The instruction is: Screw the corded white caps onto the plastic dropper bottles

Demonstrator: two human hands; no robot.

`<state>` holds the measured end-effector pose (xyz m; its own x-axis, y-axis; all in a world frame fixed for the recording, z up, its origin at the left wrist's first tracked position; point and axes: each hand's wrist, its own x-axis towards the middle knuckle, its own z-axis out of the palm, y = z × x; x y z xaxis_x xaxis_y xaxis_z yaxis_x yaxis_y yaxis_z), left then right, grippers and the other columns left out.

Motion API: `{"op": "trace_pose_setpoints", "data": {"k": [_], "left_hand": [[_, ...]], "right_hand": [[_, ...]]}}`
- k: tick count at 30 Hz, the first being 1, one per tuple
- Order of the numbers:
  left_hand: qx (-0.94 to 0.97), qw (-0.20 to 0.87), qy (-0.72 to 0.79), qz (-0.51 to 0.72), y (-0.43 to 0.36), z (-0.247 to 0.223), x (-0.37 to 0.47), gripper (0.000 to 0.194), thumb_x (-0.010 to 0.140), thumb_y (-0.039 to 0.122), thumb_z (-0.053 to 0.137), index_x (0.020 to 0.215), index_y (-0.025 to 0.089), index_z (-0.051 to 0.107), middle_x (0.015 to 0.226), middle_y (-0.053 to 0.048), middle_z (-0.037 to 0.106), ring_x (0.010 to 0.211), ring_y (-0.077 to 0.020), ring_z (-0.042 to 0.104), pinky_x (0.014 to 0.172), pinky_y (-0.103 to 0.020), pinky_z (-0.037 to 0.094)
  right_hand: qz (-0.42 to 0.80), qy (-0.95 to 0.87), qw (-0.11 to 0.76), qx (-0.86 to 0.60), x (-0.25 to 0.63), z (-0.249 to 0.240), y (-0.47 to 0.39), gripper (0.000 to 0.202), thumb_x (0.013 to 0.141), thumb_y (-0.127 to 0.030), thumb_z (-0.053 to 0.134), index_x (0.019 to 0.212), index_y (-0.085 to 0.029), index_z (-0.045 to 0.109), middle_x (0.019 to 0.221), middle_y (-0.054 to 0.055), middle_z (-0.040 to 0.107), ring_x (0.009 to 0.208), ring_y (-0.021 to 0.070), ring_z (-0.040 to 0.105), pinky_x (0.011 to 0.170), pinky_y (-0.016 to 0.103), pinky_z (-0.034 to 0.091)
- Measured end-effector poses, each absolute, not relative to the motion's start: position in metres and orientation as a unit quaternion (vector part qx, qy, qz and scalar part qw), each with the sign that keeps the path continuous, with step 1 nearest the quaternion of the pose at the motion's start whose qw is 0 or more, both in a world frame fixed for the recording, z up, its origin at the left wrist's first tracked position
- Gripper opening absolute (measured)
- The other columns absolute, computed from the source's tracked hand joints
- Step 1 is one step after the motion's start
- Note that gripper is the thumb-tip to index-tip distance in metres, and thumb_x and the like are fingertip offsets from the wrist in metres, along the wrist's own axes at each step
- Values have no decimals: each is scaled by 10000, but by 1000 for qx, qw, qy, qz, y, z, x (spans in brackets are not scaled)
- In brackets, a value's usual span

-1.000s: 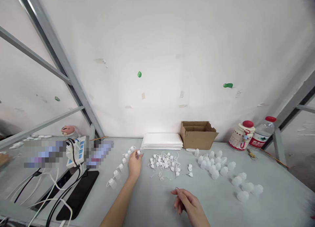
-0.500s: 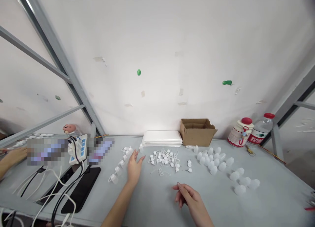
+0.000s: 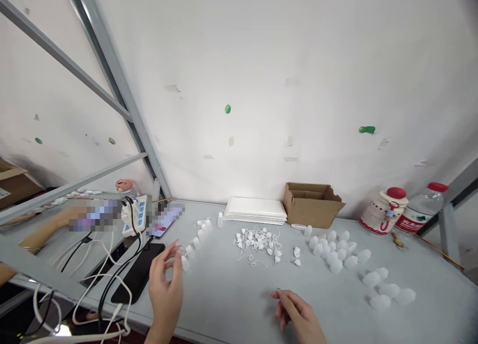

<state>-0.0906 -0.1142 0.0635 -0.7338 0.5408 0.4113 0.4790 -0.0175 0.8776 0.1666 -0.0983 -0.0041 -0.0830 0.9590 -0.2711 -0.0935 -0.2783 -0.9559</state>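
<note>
My left hand (image 3: 167, 274) is beside the near end of a slanting row of small white pieces (image 3: 196, 243), some with thin loops. Its fingers are apart and I see nothing in them; it partly hides the nearest piece. Low over the table, my right hand (image 3: 298, 313) has loosely bent fingers with nothing visible between them. Between and beyond both hands lies a pile of white caps with thin cords (image 3: 257, 239). A few loose caps (image 3: 297, 257) lie right of it. Frosted, rounded white pieces (image 3: 336, 267) are scattered farther right. A small white bottle (image 3: 220, 220) stands behind the row.
White flat sheets (image 3: 256, 209) are stacked by the wall, beside a cardboard box (image 3: 313, 207). A jar (image 3: 381, 217) and a water bottle (image 3: 414, 214) stand right. A black slab (image 3: 140, 277), cables and a power strip (image 3: 136, 214) lie left, near another person's arm (image 3: 48, 229).
My left hand has moved from the far part of the row toward me, to its near end. My right hand keeps much the same pose. The view has turned slightly left.
</note>
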Motion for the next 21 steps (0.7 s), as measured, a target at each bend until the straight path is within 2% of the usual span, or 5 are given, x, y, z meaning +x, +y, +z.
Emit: {"op": "trace_pose_setpoints", "data": {"k": [4, 10, 14, 17, 21], "left_hand": [[362, 35, 701, 614, -116, 49, -105, 397, 765, 455, 521, 1069, 211, 594, 1059, -76, 566, 968, -237, 547, 789, -343, 462], [307, 154, 694, 633, -87, 37, -169, 469, 708, 497, 542, 1032, 162, 601, 1080, -96, 628, 990, -264, 580, 815, -374, 466], [382, 217, 762, 475, -47, 39, -211, 467, 726, 505, 487, 1009, 146, 585, 1042, -103, 650, 967, -246, 612, 739, -318, 492], [398, 245, 790, 397, -12, 38, -217, 389, 707, 457, 587, 922, 133, 600, 848, -65, 677, 822, -237, 647, 688, -328, 495], [400, 301, 817, 285, 30, 35, -207, 278, 840, 376, 524, 959, 130, 578, 862, -30, 641, 703, -138, 615, 660, -321, 508]], "right_hand": [[618, -422, 423, -511, 164, -6, -96, 542, 593, -684, 601, 690, -158, 688, 488, -6, 570, 421, 124, 466, 486, 258, 385], [629, -474, 378, -487, 164, -12, -92, 530, 667, -666, 545, 765, -164, 682, 543, 8, 592, 474, 143, 511, 524, 262, 430], [566, -568, 342, -489, 153, -1, -74, 453, 775, -565, 455, 810, -158, 650, 577, 19, 606, 498, 157, 549, 517, 262, 443], [424, -720, 267, -479, 126, 27, -33, 365, 871, -378, 347, 836, -151, 630, 697, 37, 647, 580, 148, 601, 577, 250, 468], [365, -764, 231, -479, 58, 61, 46, 243, 903, -268, 412, 911, -148, 623, 846, 46, 663, 753, 154, 620, 702, 286, 479]]}}
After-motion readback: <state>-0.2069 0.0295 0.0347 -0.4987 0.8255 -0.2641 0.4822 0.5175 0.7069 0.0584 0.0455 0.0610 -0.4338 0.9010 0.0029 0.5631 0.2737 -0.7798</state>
